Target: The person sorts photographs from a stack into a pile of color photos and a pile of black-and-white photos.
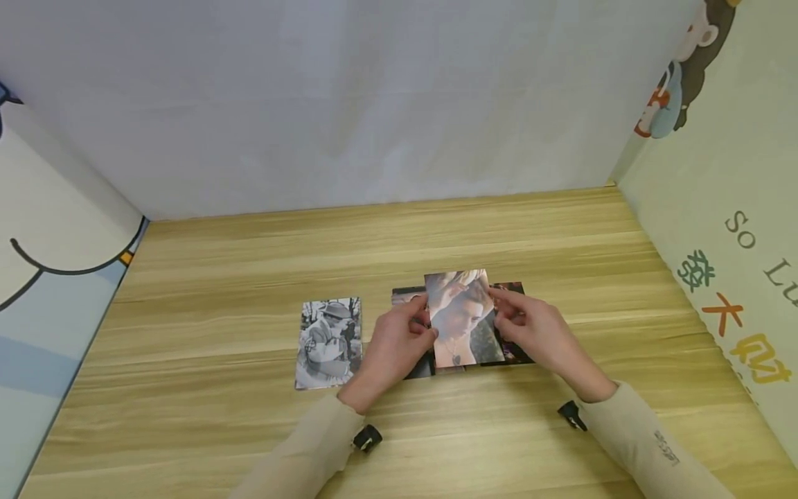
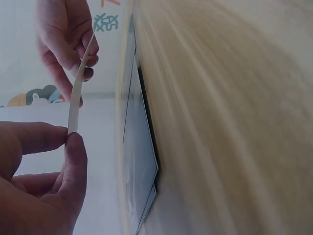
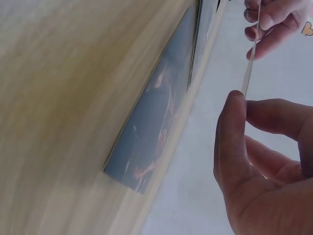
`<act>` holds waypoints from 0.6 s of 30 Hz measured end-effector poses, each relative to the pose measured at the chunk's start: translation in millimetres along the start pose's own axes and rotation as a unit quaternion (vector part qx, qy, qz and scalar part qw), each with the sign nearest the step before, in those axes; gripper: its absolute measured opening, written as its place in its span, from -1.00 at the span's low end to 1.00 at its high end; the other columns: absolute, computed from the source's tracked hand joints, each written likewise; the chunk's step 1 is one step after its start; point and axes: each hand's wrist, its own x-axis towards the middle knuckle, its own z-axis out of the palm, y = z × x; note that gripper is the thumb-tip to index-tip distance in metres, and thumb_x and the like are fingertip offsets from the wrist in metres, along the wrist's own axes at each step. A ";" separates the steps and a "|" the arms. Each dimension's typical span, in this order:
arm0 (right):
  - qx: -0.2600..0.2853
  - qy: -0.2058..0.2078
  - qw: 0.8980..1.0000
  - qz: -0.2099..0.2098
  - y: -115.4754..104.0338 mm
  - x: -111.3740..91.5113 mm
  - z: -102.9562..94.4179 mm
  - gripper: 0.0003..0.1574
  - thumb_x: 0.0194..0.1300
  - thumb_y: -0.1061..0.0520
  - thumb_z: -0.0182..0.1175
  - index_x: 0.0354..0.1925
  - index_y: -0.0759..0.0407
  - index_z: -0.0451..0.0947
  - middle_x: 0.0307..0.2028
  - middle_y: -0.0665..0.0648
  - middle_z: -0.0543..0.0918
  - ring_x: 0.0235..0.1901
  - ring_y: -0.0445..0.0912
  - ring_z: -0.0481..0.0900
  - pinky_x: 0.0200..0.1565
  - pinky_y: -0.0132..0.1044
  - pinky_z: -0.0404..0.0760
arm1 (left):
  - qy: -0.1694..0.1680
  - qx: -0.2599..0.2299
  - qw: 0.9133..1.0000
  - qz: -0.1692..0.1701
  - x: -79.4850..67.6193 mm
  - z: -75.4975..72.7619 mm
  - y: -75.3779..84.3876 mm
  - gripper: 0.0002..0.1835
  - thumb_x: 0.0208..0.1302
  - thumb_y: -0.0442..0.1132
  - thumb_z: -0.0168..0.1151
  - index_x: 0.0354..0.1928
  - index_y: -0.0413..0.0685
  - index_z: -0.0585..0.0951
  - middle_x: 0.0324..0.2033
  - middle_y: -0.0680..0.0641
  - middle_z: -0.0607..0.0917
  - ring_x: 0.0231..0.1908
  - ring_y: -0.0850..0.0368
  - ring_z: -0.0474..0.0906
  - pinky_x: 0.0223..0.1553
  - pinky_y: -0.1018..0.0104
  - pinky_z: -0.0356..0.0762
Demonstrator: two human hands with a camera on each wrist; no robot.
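A person's left hand and right hand are jointly holding a photo card by its opposite side edges, the picture side facing up and showing a head in profile with a pendant at the neck. The left hand's fingers are pinching the card at its left edge, the gap between thumb and fingertip being no more than the card's thickness. The right hand's fingers are gripping the right edge in the same way, the remaining fingers curling in behind. Both wrist views are showing the card nearly edge-on, hanging clear of the counter and touching nothing but the hands. Beneath it, further cards are lying flat: a dark card is showing at the right, partly hidden by the right hand, and a grey-toned card is projecting at the left, partly covered by the left hand. The pictures on these two are too obscured to read fully. A black-and-white card, depicting a figure in a hat, is lying flat left of the group, apart from it and just beside the left hand. Pale sleeves are covering both forearms, and a black fitting is sitting by each wrist. A plain pale backdrop is standing behind the counter; a panel with coloured lettering is flanking it at the right.
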 end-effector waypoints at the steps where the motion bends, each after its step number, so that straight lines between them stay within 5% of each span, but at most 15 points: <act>1: -0.001 0.001 1.000 -0.001 0.7 -0.5 -1.0 -0.41 0.40 0.31 0.19 0.38 0.33 0.49 -0.20 0.17 0.73 -0.23 0.00 0.73 -0.37 -0.29 0.61 | 0.001 -0.002 1.000 0.003 0.8 1.3 0.3 -0.35 0.30 -0.42 0.34 0.42 -0.35 0.44 -0.20 -0.06 0.70 -0.25 0.12 0.72 -0.24 0.37 0.67; 10: 0.006 0.010 1.000 0.016 8.9 -5.7 -9.4 -0.36 0.34 0.33 0.14 0.39 0.31 0.48 -0.31 0.11 0.69 -0.40 -0.12 0.64 -0.56 -0.37 0.42 | 0.001 -0.021 1.000 0.013 4.7 12.2 7.5 -0.34 0.27 -0.47 0.35 0.42 -0.36 0.43 -0.17 -0.09 0.67 -0.23 0.07 0.73 -0.24 0.41 0.67; 18: 0.021 0.007 0.999 0.032 14.1 -12.5 -18.4 -0.38 0.40 0.29 0.14 0.40 0.34 0.46 -0.20 0.20 0.72 -0.20 0.06 0.78 -0.55 -0.34 0.52 | 0.004 -0.031 0.999 0.011 7.8 23.8 15.4 -0.34 0.25 -0.49 0.35 0.40 -0.42 0.43 -0.12 -0.12 0.65 -0.26 0.11 0.71 -0.30 0.46 0.64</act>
